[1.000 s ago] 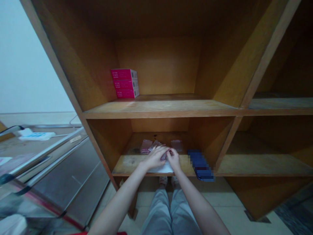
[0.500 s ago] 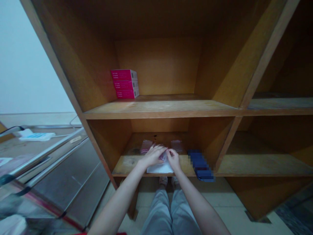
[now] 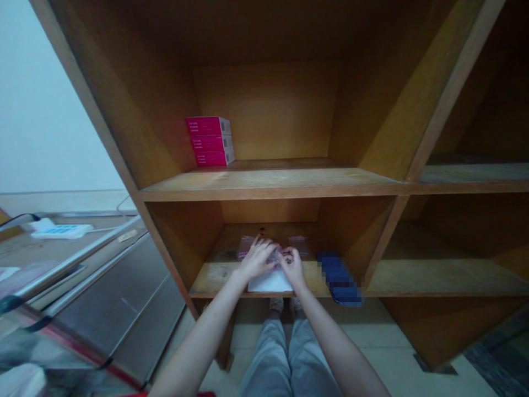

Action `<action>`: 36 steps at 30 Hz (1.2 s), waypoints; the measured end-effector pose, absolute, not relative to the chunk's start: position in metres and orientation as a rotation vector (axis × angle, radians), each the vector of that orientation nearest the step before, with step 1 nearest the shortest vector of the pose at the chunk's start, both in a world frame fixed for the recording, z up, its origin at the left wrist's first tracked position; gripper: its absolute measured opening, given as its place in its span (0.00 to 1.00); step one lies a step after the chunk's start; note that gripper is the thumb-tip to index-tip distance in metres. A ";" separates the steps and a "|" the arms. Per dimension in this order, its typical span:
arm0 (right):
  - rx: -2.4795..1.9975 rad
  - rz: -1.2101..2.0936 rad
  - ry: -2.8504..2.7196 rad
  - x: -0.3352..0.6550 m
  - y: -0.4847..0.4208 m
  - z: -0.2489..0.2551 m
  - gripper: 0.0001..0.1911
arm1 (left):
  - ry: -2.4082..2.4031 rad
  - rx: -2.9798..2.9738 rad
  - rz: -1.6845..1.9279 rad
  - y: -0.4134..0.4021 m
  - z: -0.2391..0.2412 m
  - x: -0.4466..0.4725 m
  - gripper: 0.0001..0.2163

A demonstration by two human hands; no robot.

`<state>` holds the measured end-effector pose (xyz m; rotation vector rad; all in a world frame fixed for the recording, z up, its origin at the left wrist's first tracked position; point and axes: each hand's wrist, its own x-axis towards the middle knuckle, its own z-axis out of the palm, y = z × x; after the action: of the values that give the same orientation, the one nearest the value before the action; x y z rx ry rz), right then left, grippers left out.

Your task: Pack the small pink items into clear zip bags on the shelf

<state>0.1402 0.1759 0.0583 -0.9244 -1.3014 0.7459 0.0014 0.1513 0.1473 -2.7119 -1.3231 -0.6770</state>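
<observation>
Both hands are at the lower shelf, over a white sheet [image 3: 270,282] lying near its front edge. Between them is a small clear plastic bag [image 3: 274,256], with something pinkish showing at it that is too small to make out. My left hand [image 3: 259,259] is closed on the bag's left side, fingers curved over it. My right hand [image 3: 292,264] pinches the bag's right side with thumb and fingers. Behind my left hand lies a stack of clear bags with pink in them [image 3: 244,246]. Beyond my right hand lie more clear bags [image 3: 299,245].
A blurred dark blue object [image 3: 339,278] rests at the shelf's right, overhanging the front edge. Pink boxes [image 3: 210,141] are stacked on the upper shelf [image 3: 268,179]. At left stands a metal-framed cart [image 3: 136,298] with a white power strip [image 3: 61,230] on top.
My right hand's fingers have curled and shifted slightly at the bag. My left hand has moved a little left, with its fingers more bent. The shelf items stay put.
</observation>
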 end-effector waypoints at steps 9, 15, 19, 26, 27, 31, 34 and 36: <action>-0.913 0.561 -1.507 0.143 0.169 0.065 0.09 | -1.418 -2.642 -0.685 0.154 0.141 0.000 0.20; -0.873 0.545 -1.548 0.142 0.169 0.068 0.09 | -1.456 -2.607 -0.666 0.155 0.136 0.000 0.21; -0.849 0.604 -1.554 0.142 0.168 0.069 0.10 | -1.494 -2.589 -0.650 0.157 0.134 0.000 0.22; -0.801 0.725 -1.506 0.140 0.169 0.065 0.10 | -1.570 -2.578 -0.689 0.159 0.129 -0.002 0.22; -0.801 0.736 -1.499 0.140 0.170 0.064 0.10 | -1.575 -2.574 -0.697 0.160 0.127 -0.003 0.22; -0.825 0.768 -1.494 0.139 0.172 0.062 0.10 | -1.583 -2.581 -0.712 0.163 0.123 -0.005 0.21; -0.858 0.742 -1.470 0.140 0.174 0.058 0.11 | -1.608 -2.569 -0.755 0.165 0.119 -0.008 0.21; -0.915 0.701 -1.446 0.141 0.177 0.055 0.11 | -1.634 -2.538 -0.807 0.166 0.116 -0.011 0.21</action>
<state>0.1406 0.1766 0.0555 -0.9153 -1.4460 0.7015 -0.0115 0.1655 0.1161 -2.5380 -1.6337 -0.8073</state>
